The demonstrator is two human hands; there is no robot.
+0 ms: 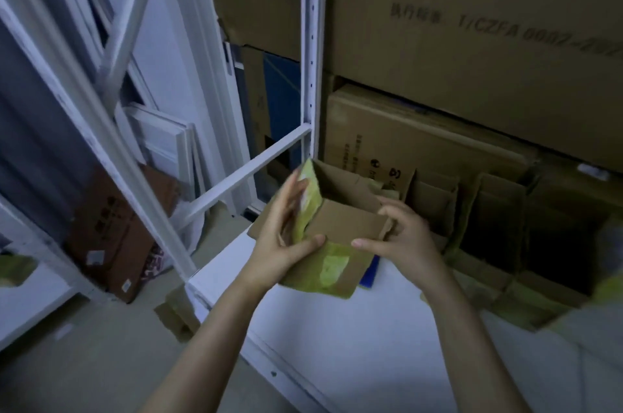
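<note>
Cardboard box [344, 222] — between both hands [281, 240] [409, 240]

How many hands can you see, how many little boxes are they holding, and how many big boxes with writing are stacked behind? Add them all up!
Hands: 2, the left hand and the right hand
Small open box gripped by both hands: 1
Big printed boxes stacked behind: 2, the upper box and the lower box
Total: 5
</note>
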